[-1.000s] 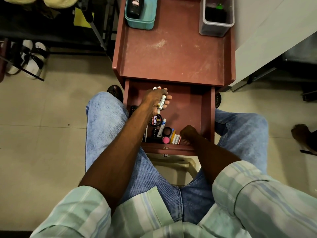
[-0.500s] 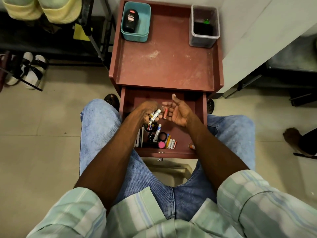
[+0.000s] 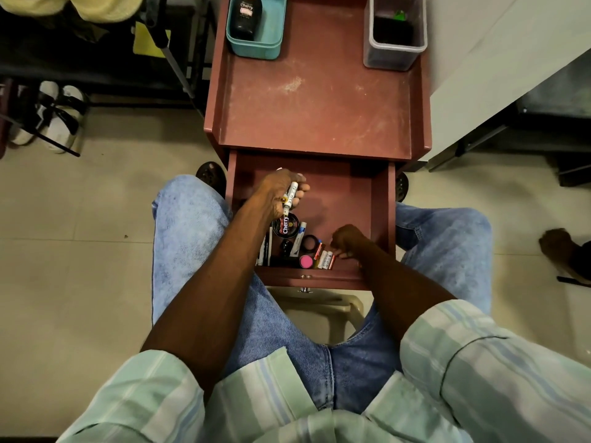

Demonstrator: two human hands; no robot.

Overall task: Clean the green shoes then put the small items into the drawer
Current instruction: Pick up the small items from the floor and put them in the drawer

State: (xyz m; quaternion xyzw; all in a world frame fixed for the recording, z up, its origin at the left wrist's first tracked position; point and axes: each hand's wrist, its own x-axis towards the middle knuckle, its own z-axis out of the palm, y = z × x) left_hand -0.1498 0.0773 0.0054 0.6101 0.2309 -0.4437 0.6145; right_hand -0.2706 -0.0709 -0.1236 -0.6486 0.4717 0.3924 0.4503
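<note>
**Batteries go into the drawer, one by one**

The left hand [image 3: 281,195] is curled round a few white batteries [image 3: 291,195], held over the back of the open drawer [image 3: 351,199]. The right hand [image 3: 347,239] sits low at the drawer's front right corner, fingers bent down, its fingertips touching the row of batteries [image 3: 324,259] lying beside the pink cap [image 3: 306,261]; whether it pinches one I cannot tell. A polish tin [image 3: 285,226] and a tube [image 3: 299,239] lie just left of that row. The green shoes are not in view.

To do this step well, I judge it best to lay each battery flat against the row, parallel, and pass the next across only once the last has settled.
</note>
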